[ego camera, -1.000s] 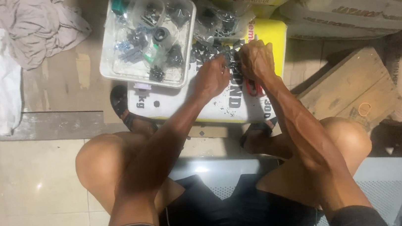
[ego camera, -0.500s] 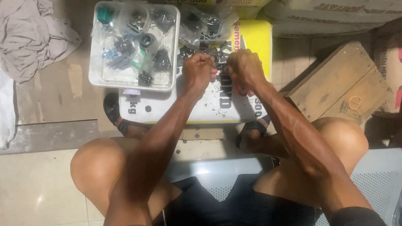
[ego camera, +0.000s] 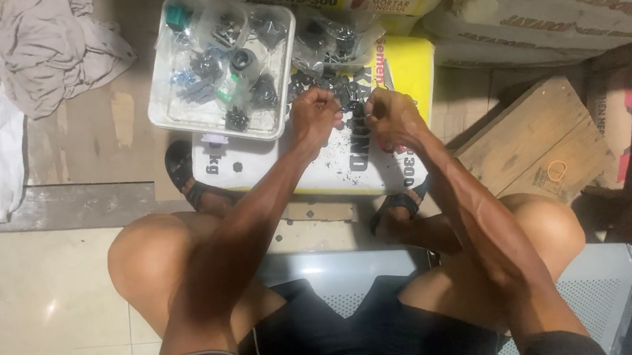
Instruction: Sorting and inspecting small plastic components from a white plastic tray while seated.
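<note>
Both fists had shifted slightly right since the earlier frame. Left hand [ego camera: 315,115] and right hand [ego camera: 392,115] were curled shut, contents indiscernible, over small dark metal parts [ego camera: 338,89] heaped on a white-and-yellow sack [ego camera: 316,173], beside a clear plastic tray [ego camera: 168,111].

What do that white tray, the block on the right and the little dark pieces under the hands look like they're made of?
White tray: likely plastic, smooth and glossy with rounded rim. Block: unfinished wood, pale with visible grain and stains. Small dark pieces, by the left hand and right hand: grey-black, some glinting, possibly metal or hard plastic; too small to tell.
</note>
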